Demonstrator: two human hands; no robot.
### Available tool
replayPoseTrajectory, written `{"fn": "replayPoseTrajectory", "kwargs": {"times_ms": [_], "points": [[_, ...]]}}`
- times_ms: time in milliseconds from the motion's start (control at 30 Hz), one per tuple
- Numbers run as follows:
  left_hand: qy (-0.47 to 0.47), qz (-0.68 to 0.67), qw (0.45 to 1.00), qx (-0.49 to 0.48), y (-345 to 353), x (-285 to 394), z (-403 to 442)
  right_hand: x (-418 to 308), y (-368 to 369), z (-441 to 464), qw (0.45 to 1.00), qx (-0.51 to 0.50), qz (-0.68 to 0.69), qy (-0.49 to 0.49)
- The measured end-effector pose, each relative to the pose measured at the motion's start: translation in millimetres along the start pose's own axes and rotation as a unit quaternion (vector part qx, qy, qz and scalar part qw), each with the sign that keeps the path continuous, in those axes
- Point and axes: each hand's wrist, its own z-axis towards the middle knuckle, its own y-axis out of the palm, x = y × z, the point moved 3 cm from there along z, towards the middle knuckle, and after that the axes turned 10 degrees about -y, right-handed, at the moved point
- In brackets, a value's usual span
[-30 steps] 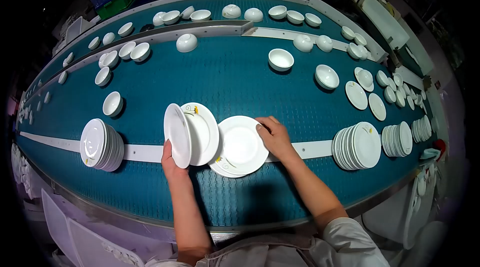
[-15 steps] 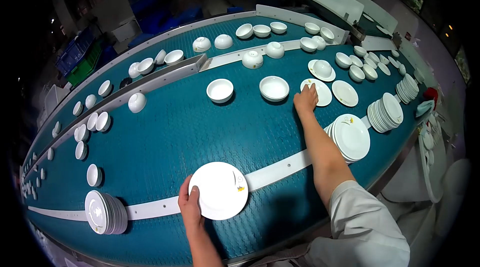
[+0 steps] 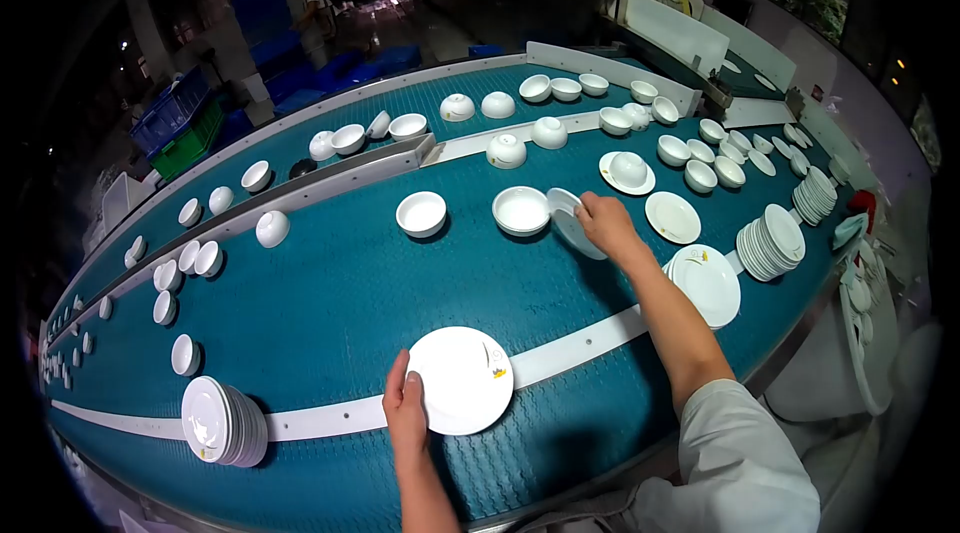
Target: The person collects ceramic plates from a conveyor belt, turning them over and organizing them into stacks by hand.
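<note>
My left hand (image 3: 405, 403) grips the left edge of a white plate (image 3: 462, 381) with a small yellow flower print, held above the white strip near the belt's front. Farther out, my right hand (image 3: 606, 225) pinches the edge of a second plate (image 3: 573, 223), tilted on its side with its face turned away to the left. That plate stands close by an upright white bowl (image 3: 521, 211); whether they touch I cannot tell. Right of my right hand, another plate (image 3: 673, 218) lies flat, and behind it a plate (image 3: 610, 176) carries an upturned bowl (image 3: 628, 170).
A stack of plates (image 3: 706, 283) stands beside my right forearm, with another stack (image 3: 770, 243) beyond it. At front left is a leaning plate stack (image 3: 222, 421). Many bowls are scattered over the green belt (image 3: 340, 333). A metal divider (image 3: 330, 178) separates the far lane.
My right hand has lifted a plate off the belt, tipped it on edge and brought it left toward the bowl. The left hand still holds its plate. The view has shifted slightly.
</note>
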Motion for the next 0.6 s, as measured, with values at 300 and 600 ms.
{"fn": "replayPoseTrajectory", "kwargs": {"times_ms": [300,600], "points": [[-0.021,-0.119,0.992,-0.036,39,1,-10,-165,-29,-129,0.848,-0.091,0.144,-0.502],[-0.044,-0.013,0.999,0.023,73,-11,-25,216,78,30,0.927,0.209,0.132,0.283]]}}
